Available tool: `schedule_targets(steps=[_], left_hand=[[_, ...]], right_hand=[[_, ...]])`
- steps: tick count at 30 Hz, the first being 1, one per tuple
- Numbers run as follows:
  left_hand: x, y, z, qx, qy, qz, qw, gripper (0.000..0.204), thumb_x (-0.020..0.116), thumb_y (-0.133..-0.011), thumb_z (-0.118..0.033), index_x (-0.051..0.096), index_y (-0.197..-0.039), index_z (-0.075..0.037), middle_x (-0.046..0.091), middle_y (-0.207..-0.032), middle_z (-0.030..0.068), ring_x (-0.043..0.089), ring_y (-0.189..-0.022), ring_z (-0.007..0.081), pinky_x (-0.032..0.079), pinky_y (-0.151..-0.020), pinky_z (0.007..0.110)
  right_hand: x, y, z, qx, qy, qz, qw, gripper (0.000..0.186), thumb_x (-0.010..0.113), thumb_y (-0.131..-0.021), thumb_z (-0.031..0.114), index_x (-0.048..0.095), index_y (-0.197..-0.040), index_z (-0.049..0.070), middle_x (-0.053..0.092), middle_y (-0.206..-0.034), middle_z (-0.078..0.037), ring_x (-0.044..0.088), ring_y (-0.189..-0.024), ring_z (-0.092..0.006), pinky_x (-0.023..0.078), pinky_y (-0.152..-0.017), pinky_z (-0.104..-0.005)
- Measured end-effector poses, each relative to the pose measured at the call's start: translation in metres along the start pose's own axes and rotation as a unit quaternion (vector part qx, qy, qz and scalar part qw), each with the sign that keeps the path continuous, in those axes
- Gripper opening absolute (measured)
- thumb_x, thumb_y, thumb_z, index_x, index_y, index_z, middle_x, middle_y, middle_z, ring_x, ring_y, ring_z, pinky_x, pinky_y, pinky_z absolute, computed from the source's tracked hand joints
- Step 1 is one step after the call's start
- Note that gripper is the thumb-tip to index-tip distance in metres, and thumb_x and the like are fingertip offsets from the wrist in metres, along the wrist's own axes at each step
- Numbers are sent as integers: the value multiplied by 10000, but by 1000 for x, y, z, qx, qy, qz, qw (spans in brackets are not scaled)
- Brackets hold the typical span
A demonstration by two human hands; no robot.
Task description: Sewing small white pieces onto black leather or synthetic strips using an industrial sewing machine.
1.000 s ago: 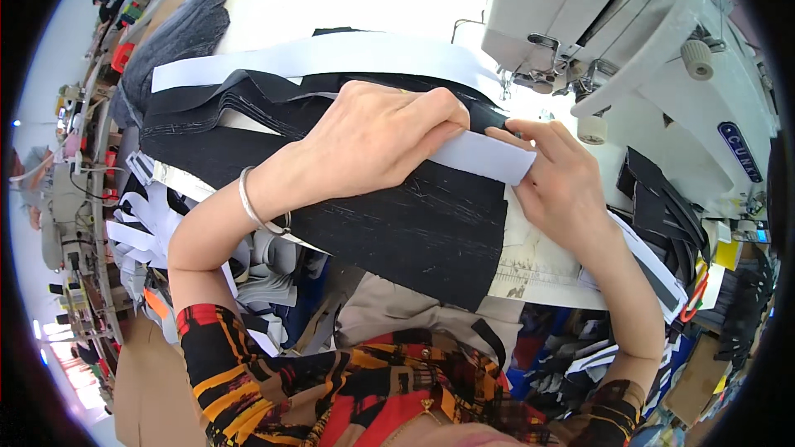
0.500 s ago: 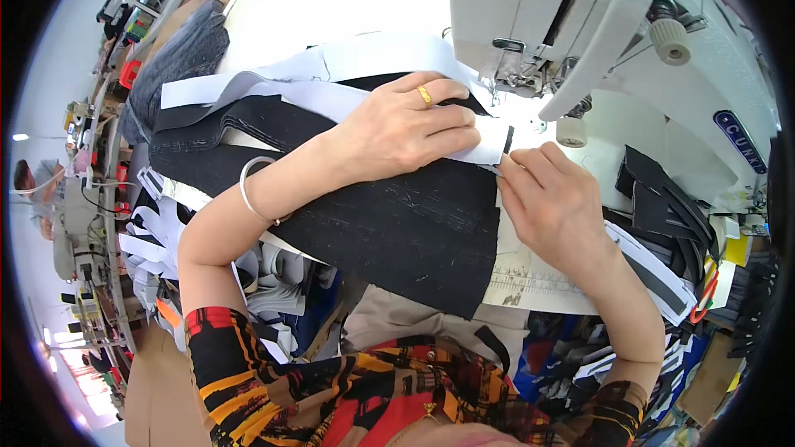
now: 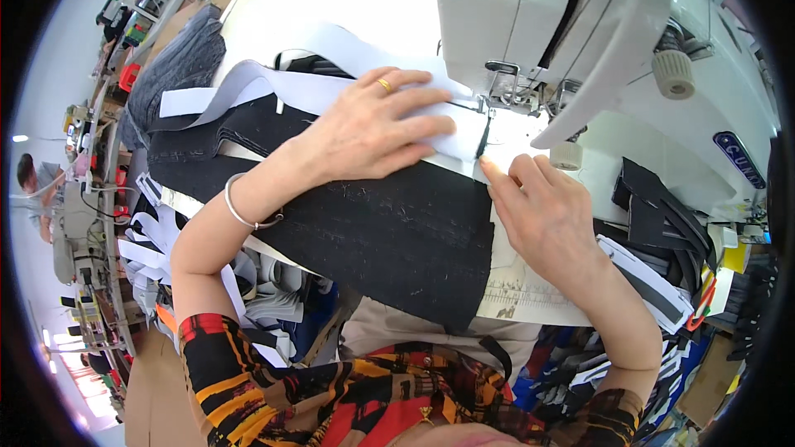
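Pressing white strip [image 3: 462, 131], left fingers [image 3: 422, 100] spread, right fingers [image 3: 502, 185] curled, grip unclear, pale table [image 3: 538, 302], cluttered workshop [image 3: 79, 240]

Left hand [image 3: 377, 128] palm down, fingers spread over white strip [image 3: 462, 131], right by needle area of white sewing machine [image 3: 509, 16]. Right hand [image 3: 542, 207] fingers bent, a fingertip at strip's near end corner (pinch or just press, can't tell). Large black fabric piece [image 3: 397, 240] lies below both hands, overhanging near edge of pale table [image 3: 530, 290]. Left side: 1 grey cloth [image 3: 178, 66]. Right side: black fabric pieces [image 3: 654, 207], orange-handled tool [image 3: 702, 306]. Left wrist has 1 bracelet [image 3: 236, 203]; 1 gold ring [image 3: 384, 84] same hand. 1 co-worker [image 3: 40, 190] far left.
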State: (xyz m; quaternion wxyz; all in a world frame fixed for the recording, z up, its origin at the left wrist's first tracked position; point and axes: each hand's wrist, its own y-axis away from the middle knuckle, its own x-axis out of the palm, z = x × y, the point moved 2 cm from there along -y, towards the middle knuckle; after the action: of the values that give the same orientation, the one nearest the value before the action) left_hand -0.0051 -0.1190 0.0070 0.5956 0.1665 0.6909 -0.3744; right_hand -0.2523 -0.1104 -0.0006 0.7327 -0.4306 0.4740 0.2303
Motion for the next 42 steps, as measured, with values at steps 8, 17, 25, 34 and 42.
schedule_targets(steps=[8, 17, 25, 34, 42], left_hand=[[5, 0, 0, 53, 21, -32, 998, 341, 724, -852, -250, 631, -1164, -147, 655, -1213, 66, 573, -1150, 274, 470, -968, 440], [8, -9, -5, 30, 79, -10, 996, 380, 737, -819, -186, 660, -1185, -119, 664, -1254, 53, 639, -1057, 281, 528, -880, 414], [10, -12, -8, 14, 73, -22, 997, 287, 733, -838, -197, 716, -1117, -135, 677, -1258, 36, 660, -1036, 266, 536, -870, 409], [14, -8, 2, 79, 51, -54, 994, 367, 728, -860, -321, 664, -1182, -158, 676, -1168, 48, 635, -1000, 222, 544, -837, 375], [20, -14, 12, 92, 44, -68, 992, 355, 729, -856, -340, 673, -1151, -151, 692, -1154, 41, 655, -951, 217, 565, -774, 357]], right_hand=[[2, 1, -2, 1, 7, 1, 1000, 291, 750, -807, 112, 693, -1091, 87, 501, -795, -20, 574, -714, -167, 468, -578, -315], [1, 1, -3, -4, -29, -9, 1000, 315, 755, -803, 118, 691, -1108, 74, 495, -772, -12, 562, -668, -147, 460, -555, -301], [1, 1, -3, -6, -45, -18, 999, 267, 749, -814, 124, 683, -1060, 43, 544, -788, -23, 599, -675, -161, 485, -556, -316], [1, -1, 1, -19, 8, 5, 1000, 272, 746, -818, 140, 683, -1063, 42, 561, -854, -29, 599, -687, -158, 485, -562, -314], [4, -2, -2, -17, 64, 13, 998, 304, 739, -845, 189, 694, -1103, 35, 644, -914, -61, 627, -674, -168, 501, -576, -310]])
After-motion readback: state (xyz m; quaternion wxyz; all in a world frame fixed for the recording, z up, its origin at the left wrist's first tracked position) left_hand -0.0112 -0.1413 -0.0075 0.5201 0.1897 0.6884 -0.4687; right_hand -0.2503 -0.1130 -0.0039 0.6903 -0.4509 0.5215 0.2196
